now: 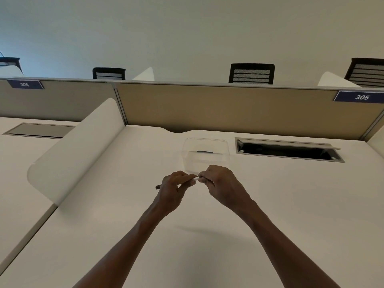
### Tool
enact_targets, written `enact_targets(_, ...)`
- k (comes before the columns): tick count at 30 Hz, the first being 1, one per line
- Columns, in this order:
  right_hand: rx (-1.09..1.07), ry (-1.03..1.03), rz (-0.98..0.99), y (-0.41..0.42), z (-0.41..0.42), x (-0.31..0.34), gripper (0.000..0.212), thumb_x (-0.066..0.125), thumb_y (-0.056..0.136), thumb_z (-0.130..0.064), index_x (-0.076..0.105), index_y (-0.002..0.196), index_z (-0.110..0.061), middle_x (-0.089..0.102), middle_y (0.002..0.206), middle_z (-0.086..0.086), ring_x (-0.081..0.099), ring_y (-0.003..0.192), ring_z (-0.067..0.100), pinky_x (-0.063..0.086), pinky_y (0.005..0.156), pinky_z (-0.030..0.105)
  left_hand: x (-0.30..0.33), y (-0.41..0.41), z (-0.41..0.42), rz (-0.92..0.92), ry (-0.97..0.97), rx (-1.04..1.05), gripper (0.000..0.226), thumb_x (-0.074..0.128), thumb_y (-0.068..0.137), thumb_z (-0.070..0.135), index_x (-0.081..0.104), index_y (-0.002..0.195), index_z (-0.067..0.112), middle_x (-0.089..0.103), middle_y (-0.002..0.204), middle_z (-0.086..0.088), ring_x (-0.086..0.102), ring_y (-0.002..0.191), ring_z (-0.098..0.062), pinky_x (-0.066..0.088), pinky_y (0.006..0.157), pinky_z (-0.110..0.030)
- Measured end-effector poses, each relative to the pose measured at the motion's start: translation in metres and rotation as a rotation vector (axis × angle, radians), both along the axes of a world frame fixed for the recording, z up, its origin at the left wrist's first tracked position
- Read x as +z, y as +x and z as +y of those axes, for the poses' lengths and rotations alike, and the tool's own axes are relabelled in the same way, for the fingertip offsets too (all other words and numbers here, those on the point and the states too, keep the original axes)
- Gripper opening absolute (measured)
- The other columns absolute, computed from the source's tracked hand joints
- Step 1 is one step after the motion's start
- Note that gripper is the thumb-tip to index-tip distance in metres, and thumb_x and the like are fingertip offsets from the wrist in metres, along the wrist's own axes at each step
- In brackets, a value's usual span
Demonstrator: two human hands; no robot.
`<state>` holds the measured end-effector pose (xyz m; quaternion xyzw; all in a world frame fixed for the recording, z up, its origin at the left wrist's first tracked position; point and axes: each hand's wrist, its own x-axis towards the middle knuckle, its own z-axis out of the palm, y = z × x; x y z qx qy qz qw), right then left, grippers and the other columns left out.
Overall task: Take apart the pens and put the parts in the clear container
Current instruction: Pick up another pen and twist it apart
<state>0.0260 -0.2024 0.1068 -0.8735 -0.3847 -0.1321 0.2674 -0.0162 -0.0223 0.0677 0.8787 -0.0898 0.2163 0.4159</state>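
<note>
White desk [270,215] in a cubicle row, tan divider panel [218,107] along the far edge with a "305" tag [362,97] on the right, and a few black mesh chairs [251,73] poking up behind it. Most of the pen [196,178] is buried in the two fists, so honestly you only get a short whitish bit of barrel showing in the gap between the hands, plus a dark tip sticking out past the left side of the left hand [174,189]. Can't tell if a cap or any part has come loose yet. Left hand's fingers are curled tight around the barrel, and the right hand [218,182] is pinching the other end, thumb and fingertips closed on it. Both are held up over the middle of the tabletop, just in front of the clear container [205,156]. That box is really hard to make out, nearly see-through, basically just faint rim lines and a small dark strip low on its far wall; can't say if anything's lying in it. It sits toward the far edge, just left of an open cable hatch [288,151]. A white curved side screen [76,150] runs along the left edge. Plenty of bare desk on the near side and out to the right.
</note>
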Motion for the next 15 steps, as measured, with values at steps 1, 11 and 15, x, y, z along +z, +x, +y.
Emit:
enact_targets(1,-0.006,-0.028,-0.039,-0.001,0.001,-0.001,0.010,0.061,0.091,-0.013,0.071,0.087,-0.011,0.057,0.067,0.004,0.051,0.061,0.020,0.043,0.053,0.034,0.000,0.000,0.000,-0.013,-0.003,0.016,0.020,0.069,0.087,0.007,0.076,0.104,0.015,0.067,0.082,0.009,0.059,0.083,0.000,0.038,0.066,-0.005)
enact_targets(11,-0.123,-0.005,0.041,-0.003,0.011,-0.009,0.030,0.050,0.093,-0.019,0.062,0.069,-0.005,0.047,0.058,0.005,0.041,0.053,0.024,0.027,0.051,0.032,0.001,0.005,0.002,-0.138,0.071,0.008,0.024,0.071,0.083,0.001,0.077,0.100,0.017,0.065,0.084,0.015,0.057,0.083,-0.004,0.043,0.070,-0.014)
enact_targets(15,-0.158,0.112,0.170,-0.002,0.016,-0.006,0.037,0.047,0.090,-0.024,0.061,0.063,-0.003,0.055,0.052,0.008,0.046,0.051,0.026,0.034,0.050,0.035,0.003,0.008,0.005,-0.193,0.099,0.005,0.024,0.070,0.083,0.000,0.076,0.101,0.016,0.070,0.085,0.008,0.059,0.083,-0.013,0.047,0.071,-0.019)
